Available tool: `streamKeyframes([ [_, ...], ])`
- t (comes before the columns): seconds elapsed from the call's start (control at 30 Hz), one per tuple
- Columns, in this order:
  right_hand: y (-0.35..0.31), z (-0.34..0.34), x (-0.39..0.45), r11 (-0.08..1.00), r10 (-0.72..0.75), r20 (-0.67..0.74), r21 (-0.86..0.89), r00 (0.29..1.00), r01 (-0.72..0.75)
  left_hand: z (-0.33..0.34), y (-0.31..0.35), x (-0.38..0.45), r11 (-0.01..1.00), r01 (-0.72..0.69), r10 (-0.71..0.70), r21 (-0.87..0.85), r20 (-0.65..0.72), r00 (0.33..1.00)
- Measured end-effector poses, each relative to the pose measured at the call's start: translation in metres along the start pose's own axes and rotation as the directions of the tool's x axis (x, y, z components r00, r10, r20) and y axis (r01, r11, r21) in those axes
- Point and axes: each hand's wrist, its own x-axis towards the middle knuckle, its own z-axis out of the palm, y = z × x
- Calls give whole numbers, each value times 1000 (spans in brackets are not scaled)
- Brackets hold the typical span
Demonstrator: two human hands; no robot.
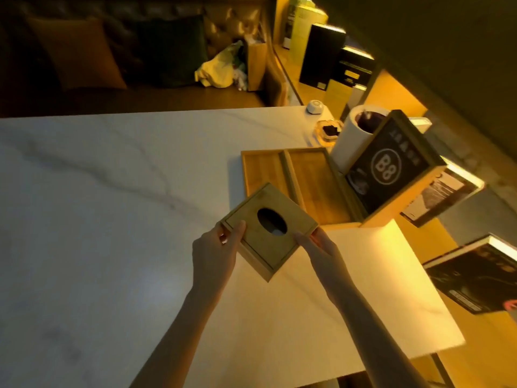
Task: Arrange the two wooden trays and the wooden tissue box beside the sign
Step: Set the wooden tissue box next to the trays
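Observation:
A square wooden tissue box (253, 211) with an oval hole in its lid is held between both hands, just above the white marble table (98, 219). My left hand (216, 250) grips its left corner and my right hand (319, 249) grips its right corner. Behind the box lie two shallow wooden trays side by side: the left tray (263, 168) and the right tray (316, 183). The box overlaps the left tray's near edge. To the right of the trays stands a dark framed sign (389, 166) marked "B8" on a wooden base.
A white cylindrical bin (351, 138), a glass ashtray (328, 131) and a small white round device (314, 107) stand at the table's far right. Books (472, 278) lie on a lit shelf to the right. A dark sofa with cushions (78, 51) runs behind the table.

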Motion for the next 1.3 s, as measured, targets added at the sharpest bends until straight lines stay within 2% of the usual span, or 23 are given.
streamKeyframes([
  [0.13, 14, -40, -9, 996, 72, -118, 57, 990, -66, 44, 14, 3, 996, -67, 74, -56, 130, 989],
  [0.23, 25, -65, -18, 989, 111, -200, 117, 973, -89, 78, 23, 2, 996, -65, 77, -59, 218, 973],
  [0.37, 40, -87, -29, 985, 149, -304, 134, 941, -112, 114, 27, -5, 990, -102, 124, -96, 262, 957],
  [0.47, 52, -97, -35, 978, 191, -344, 142, 919, -150, 134, 26, -10, 993, -85, 109, -86, 317, 942],
  [0.7, 66, -113, -34, 966, 228, -375, 203, 899, -160, 157, 25, -16, 998, -54, 67, -42, 426, 902],
  [1.0, 75, -126, -22, 971, 190, -360, 204, 914, -121, 165, 23, -29, 999, 25, -10, -29, 420, 908],
  [1.3, 82, -129, -19, 979, 146, -374, 186, 916, -80, 165, 25, -32, 1000, 21, -20, 3, 445, 895],
])
